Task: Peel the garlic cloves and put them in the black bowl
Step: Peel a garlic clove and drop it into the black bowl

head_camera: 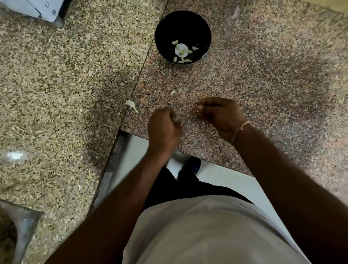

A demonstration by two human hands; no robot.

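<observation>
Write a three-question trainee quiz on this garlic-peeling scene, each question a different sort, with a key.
1. True or false: the round black bowl already holds pale peeled garlic cloves.
2. Which wrist wears the thin thread bracelet? A) left B) right
3. Fill in: the white garlic stem scrap lies on the speckled granite counter, to the ____ of the left hand.

Key: 1 true. 2 B; the right hand pinches a small pale piece. 3 left.
</observation>
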